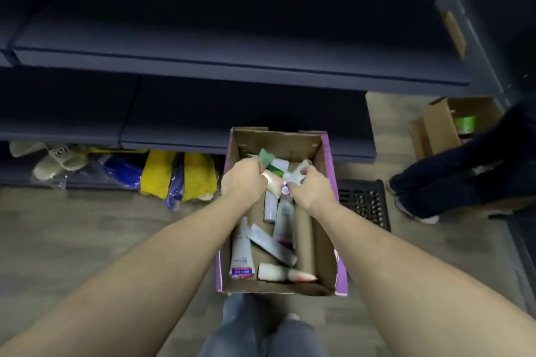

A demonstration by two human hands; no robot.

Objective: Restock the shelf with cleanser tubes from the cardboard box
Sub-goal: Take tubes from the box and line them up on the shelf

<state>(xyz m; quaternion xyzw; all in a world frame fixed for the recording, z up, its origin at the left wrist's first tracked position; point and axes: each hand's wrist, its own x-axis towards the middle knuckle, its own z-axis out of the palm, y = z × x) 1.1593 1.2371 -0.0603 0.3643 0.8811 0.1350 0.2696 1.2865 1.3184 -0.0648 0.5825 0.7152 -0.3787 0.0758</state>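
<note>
A cardboard box with purple outer sides stands on the floor below me, holding several white cleanser tubes. Both hands reach into its far end. My left hand is closed around a bunch of tubes, among them a green one and a cream one. My right hand grips a white tube next to them. The dark blue shelf runs across the view above the box, and its boards look bare.
Bagged yellow, blue and beige goods lie under the lowest shelf at left. A black floor grate sits right of the box. Another person's dark-trousered legs and a second open carton are at the right.
</note>
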